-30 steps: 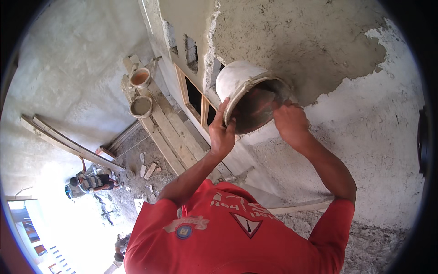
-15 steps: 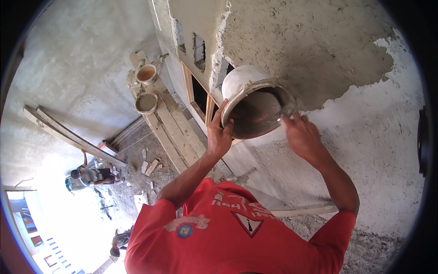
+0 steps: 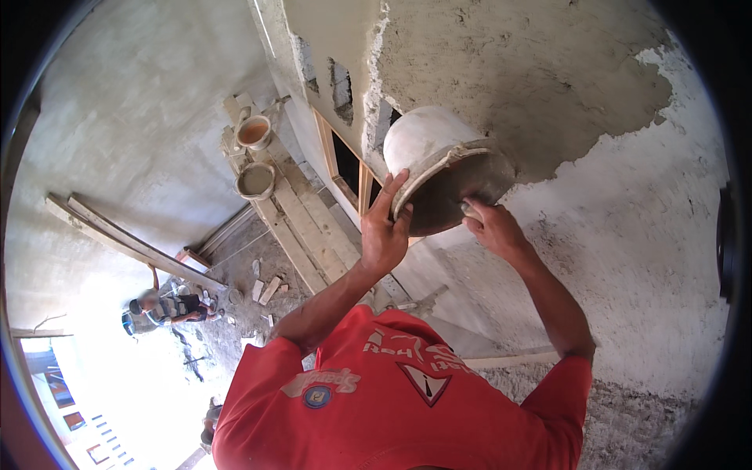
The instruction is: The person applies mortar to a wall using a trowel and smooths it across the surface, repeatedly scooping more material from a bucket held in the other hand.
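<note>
A white, mortar-smeared bucket is held up tilted beside the wall, its mouth turned toward me. My left hand grips its rim on the left side, thumb at the inside edge and fingers outside. At the mouth, my right hand is closed around the short handle of a trowel. The trowel's blade is hidden within the dark inside of the bucket. Behind the bucket, wet grey plaster covers the upper wall and ends in a ragged edge over the paler surface.
Wooden planks form a platform at left, carrying a bucket of grey mix and a bucket with orange contents. A wooden frame sits in the wall opening. Farther down, another person stands near long leaning boards.
My right hand has moved left and slightly down, from the right rim to the bucket's mouth, taking the trowel inside. The left hand keeps its grip on the rim.
</note>
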Demonstrator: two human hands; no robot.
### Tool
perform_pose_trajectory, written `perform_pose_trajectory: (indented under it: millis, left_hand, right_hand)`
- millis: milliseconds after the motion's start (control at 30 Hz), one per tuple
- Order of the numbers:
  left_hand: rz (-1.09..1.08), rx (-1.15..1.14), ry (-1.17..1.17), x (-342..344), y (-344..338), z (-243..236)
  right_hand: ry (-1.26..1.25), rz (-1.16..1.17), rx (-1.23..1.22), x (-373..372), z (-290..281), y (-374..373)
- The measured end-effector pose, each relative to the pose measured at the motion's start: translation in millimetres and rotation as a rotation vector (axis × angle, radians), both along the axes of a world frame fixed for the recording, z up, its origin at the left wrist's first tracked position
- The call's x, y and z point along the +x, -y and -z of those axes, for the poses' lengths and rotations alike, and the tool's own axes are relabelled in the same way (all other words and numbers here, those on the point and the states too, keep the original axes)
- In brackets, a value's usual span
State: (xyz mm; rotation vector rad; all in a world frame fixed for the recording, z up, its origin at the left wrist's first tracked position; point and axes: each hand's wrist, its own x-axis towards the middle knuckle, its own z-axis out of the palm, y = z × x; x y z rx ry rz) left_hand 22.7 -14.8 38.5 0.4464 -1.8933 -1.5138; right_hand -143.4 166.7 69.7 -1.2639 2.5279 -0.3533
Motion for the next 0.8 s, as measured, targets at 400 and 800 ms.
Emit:
perform_pose_trajectory:
  millis: [400, 800]
  left_hand:
    - [-0.12, 0.46, 0.038, 1.5, 16.8, 22.2]
    - [-0.232, 0.576, -0.164, 11.8, 64.6, 109.7]
  right_hand:
    - [0.404, 0.096, -0.365, 39.3, 15.1, 10.9]
    - [0.021, 0.034, -0.15, 0.6, -237.7, -11.8]
